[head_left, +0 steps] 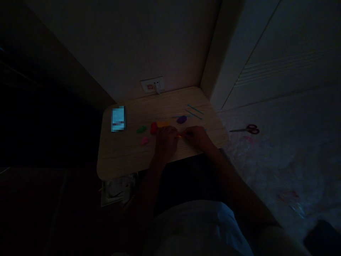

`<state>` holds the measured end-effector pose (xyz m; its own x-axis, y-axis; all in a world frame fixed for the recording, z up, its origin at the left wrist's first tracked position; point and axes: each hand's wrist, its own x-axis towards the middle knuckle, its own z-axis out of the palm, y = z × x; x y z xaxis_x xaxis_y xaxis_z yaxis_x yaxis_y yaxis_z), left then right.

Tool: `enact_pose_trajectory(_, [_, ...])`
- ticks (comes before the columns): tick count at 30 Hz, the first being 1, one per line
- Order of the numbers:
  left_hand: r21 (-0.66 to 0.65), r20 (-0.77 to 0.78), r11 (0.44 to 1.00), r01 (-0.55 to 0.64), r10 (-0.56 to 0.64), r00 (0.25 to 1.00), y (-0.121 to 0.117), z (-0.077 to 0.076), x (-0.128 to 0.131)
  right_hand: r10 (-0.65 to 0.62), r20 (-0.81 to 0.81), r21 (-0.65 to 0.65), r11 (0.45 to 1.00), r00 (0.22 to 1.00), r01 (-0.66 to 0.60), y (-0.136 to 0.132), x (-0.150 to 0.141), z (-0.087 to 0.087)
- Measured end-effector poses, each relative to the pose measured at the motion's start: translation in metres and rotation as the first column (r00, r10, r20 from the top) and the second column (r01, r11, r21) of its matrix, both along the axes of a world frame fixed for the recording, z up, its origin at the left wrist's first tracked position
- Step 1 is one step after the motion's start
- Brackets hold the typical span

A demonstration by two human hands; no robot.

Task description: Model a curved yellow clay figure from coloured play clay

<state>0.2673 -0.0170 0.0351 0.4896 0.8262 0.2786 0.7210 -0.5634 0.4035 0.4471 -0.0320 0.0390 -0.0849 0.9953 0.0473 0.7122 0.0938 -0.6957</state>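
Between my hands, over the front of a small wooden table (125, 156), a thin orange piece of modelling clay (180, 135) stretches from one set of fingers to the other. My left hand (167, 140) is closed at its left end, and my right hand (196, 137) pinches the right end. Close to the left hand lie a red lump (153, 128), a yellow-orange piece (163, 124), a pink lump (144, 140) and a green lump (141, 129). Just behind the hands is a purple lump (182, 119). Dim light hides finger detail.
Thin blue-green sticks (194, 114) lie at the table's back right. A bright, pixelated rectangle (118, 119) is at the left. A wall socket (153, 85) with a plug sits behind the table. Red-handled scissors (247, 129) rest on the pale surface to the right.
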Motion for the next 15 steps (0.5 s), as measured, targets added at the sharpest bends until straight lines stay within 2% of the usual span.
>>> enact_pose_trajectory(9, [0.004,0.008,0.998,-0.060,0.060,0.998,-0.001,0.002,0.001,-0.066,-0.011,0.021,0.998,0.998,0.066,0.002,-0.008,-0.009])
enact_pose_trajectory(15, [-0.058,0.043,0.996,-0.067,0.069,0.997,0.003,-0.003,-0.002,-0.088,-0.054,0.052,0.995,0.995,0.091,0.000,0.003,-0.006])
